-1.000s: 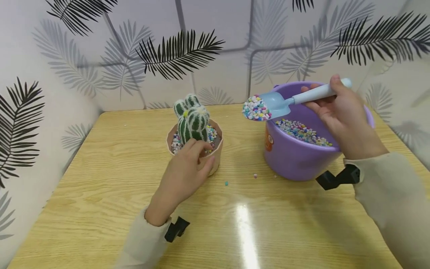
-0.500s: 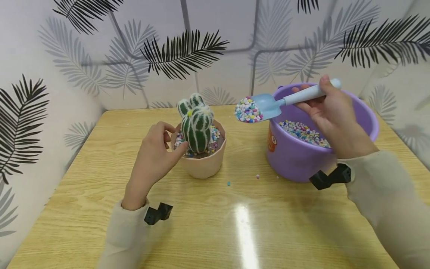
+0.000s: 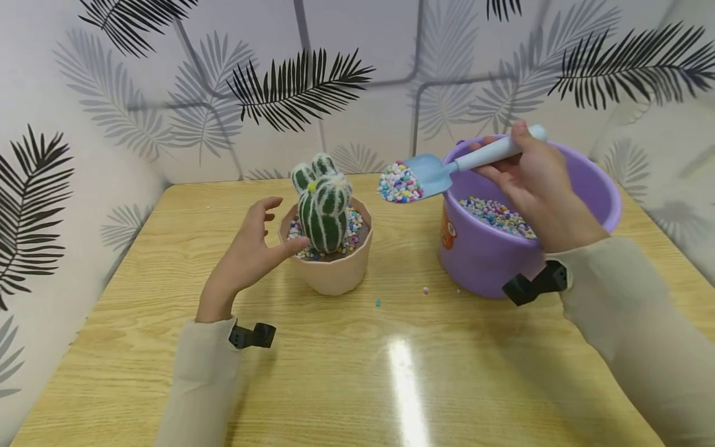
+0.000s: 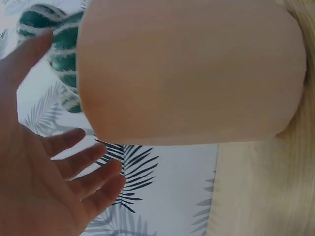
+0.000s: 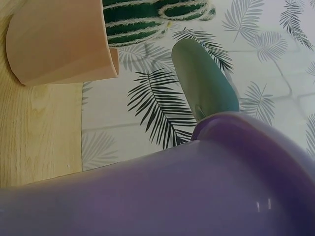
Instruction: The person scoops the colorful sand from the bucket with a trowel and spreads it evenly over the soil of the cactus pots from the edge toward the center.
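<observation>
My right hand [image 3: 539,186] grips the white handle of a small light-blue trowel [image 3: 432,174]. Colourful pebbles [image 3: 400,184] are heaped on the trowel's tip, held in the air left of the purple bucket [image 3: 480,264]. To the left of the trowel stands a peach flowerpot [image 3: 332,277] with a green, white-striped cactus [image 3: 325,220] and pebbles around its base. Beside the pot's left side, my left hand [image 3: 248,254] has its fingers spread and its thumb near the rim. The left wrist view shows the fingers [image 4: 101,172] holding nothing. In the right wrist view the bucket hides the right hand.
More pebbles [image 3: 494,214] lie inside the bucket. A few loose ones, such as a blue pebble [image 3: 378,303], are scattered on the wooden table [image 3: 335,372]. A leaf-patterned wall covering [image 3: 385,124] rises behind the table's back edge.
My left hand has moved from the front of the cactus to the pot's left side, its fingers spreading. My right hand has carried the loaded trowel leftward, towards the pot.
</observation>
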### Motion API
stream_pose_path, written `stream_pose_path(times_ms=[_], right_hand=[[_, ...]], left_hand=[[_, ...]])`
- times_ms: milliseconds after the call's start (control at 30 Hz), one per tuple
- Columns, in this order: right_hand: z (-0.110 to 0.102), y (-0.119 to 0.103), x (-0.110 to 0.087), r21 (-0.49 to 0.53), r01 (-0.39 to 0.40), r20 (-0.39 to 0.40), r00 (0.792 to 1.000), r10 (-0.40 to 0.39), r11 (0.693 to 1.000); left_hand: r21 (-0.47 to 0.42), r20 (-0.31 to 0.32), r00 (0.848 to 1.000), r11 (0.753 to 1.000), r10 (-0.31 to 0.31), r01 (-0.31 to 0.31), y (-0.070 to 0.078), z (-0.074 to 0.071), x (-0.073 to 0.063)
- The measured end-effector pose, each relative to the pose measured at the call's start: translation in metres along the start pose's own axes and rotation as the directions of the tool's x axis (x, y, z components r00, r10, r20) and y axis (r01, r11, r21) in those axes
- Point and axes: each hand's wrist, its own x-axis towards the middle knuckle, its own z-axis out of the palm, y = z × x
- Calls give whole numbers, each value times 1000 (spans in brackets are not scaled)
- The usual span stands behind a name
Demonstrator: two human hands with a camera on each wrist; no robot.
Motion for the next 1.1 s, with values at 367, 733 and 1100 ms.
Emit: stream_pose_path(times_ms=[367, 733, 1100], right_hand=[[13, 15, 1, -51, 26, -3, 1000, -26, 998], [22, 30, -2, -69, 15, -29, 999, -17, 998], [28, 42, -6, -231, 72, -13, 997, -77, 970]], left_hand=[[23, 157, 988, 1000, 1, -4, -14, 3, 5], [100, 188, 982, 995, -7, -12, -14, 6, 7], [121, 195, 981, 993, -8, -16, -13, 5, 8]])
